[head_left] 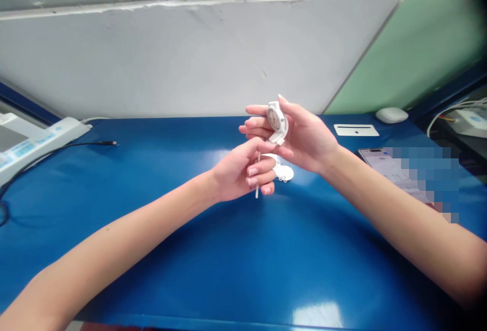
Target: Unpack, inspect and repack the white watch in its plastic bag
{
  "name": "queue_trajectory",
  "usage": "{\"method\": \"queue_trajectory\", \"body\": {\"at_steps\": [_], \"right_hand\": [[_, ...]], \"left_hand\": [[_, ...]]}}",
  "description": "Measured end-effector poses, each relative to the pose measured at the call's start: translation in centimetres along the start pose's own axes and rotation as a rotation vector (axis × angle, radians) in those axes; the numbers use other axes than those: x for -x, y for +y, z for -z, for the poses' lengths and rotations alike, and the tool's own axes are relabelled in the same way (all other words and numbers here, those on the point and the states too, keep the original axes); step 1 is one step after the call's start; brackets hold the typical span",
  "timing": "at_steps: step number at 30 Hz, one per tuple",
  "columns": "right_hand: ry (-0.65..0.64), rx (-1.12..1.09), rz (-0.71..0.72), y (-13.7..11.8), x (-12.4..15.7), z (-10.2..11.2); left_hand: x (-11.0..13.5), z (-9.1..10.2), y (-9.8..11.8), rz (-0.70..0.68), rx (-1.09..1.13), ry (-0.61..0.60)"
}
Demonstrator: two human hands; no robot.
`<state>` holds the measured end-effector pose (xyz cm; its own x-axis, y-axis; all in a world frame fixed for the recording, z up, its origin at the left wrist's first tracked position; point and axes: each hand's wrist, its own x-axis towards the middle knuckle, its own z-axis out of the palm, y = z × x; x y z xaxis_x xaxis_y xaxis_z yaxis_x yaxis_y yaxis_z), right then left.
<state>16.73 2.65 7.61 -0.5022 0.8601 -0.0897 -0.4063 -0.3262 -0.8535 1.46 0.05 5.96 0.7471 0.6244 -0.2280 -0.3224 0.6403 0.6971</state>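
Observation:
My right hand [304, 135] holds a small white watch-like device [277, 122] with a round dial, upright between thumb and fingers, above the blue table [152, 209]. My left hand [245, 171] sits just below and left of it, fingers curled around a thin white stick [257, 181] whose top end points up toward the device. A small white round part [284, 172] lies on the table under both hands.
A white power strip [41, 140] and a black cable [76, 147] lie at the left. A white card [356, 130], a white mouse [391, 114] and a phone [384, 166] sit at the right. A grey wall stands behind the table.

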Motion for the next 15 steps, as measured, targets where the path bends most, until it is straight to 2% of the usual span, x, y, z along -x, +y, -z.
{"method": "queue_trajectory", "body": {"at_steps": [5,8,12,15], "right_hand": [[0.117,0.033,0.079,-0.1,-0.2,0.2],[0.141,0.073,0.137,-0.5,-0.3,0.7],[0.202,0.144,0.188,-0.6,-0.5,0.9],[0.164,0.145,0.172,-0.6,-0.3,0.7]], "left_hand": [[-0.3,0.0,-1.0,0.010,-0.073,-0.058],[-0.2,-0.1,-1.4,-0.009,-0.163,-0.026],[0.0,-0.6,-1.3,-0.055,-0.164,-0.014],[0.1,-1.0,-0.9,-0.133,-0.201,0.042]]}}
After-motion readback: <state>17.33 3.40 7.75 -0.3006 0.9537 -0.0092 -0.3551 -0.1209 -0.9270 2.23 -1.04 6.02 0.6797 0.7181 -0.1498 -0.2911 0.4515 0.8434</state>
